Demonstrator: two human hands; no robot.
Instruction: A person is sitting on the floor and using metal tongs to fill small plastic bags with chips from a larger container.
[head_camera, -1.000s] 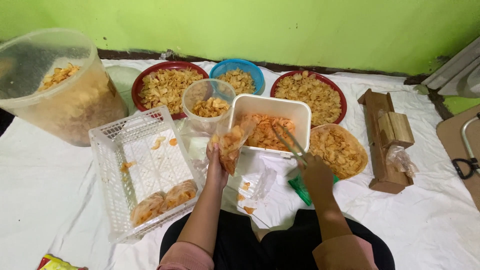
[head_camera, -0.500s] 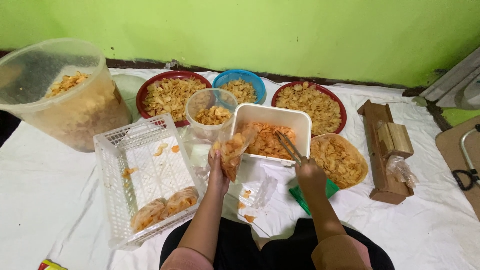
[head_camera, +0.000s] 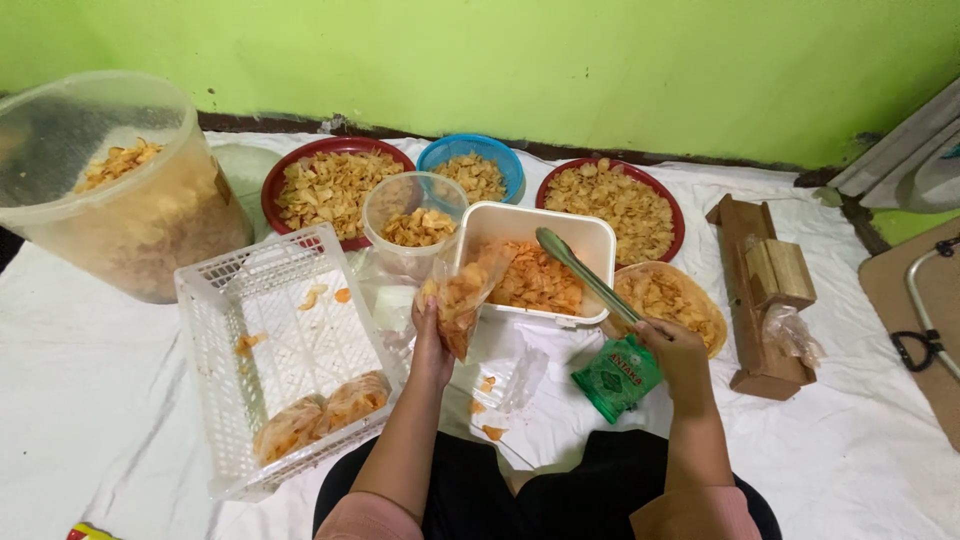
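The left hand holds a clear bag of chips up, mouth open beside the white tub, so chips can drop in. The right hand is closed around tongs, which lift out over the tub, empty.

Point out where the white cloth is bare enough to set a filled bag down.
Bare cloth lies left of the white crate, below the big tub. More lies at lower right, below the wooden block. It is crowded between the left hand and the bowls: white box, loose bags, green packet.
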